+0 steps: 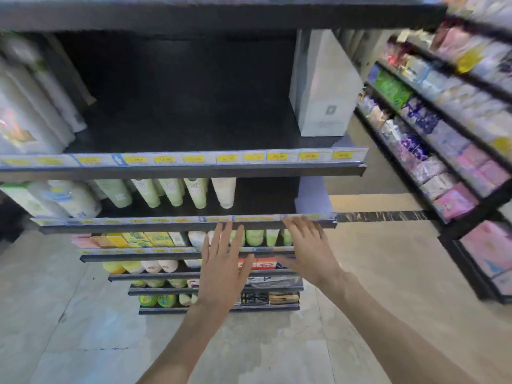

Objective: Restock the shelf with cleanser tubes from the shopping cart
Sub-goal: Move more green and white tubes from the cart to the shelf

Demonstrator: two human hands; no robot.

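Two bare arms reaching up from the bottom, over a pale tiled floor (55, 314). Left hand (221, 261) flat and wide open, fingers straight and spread, holding nothing, fingertips up near the front lip of the shelf (177, 224). Right hand (307, 245) also open and empty, fingers stretched out, tips at the same lip, a bit further right. Hard to tell if either hand really touches the edge.

Cleanser tubes (177, 192) standing cap-down in a row on that shelf, pale green ones side by side, then one white tube (225, 191) at the right end of the row. Dark bare board to the right of the white tube, just above the right hand. More white bottles (74, 199) at the left end of the same shelf.

One level up, a big dark gap in the middle of the upper shelf (180, 128), with tall white packs (30, 115) on the left and a tall white box (322, 87) on the right. Yellow price tags (194, 158) all along its front strip.

Below the hands, lower shelves with yellow boxes (144, 239), more green tubes (255, 237) and small red boxes (266, 264).

Off to the right, another rack (443, 134) full of purple, pink and green packs, all blurry.
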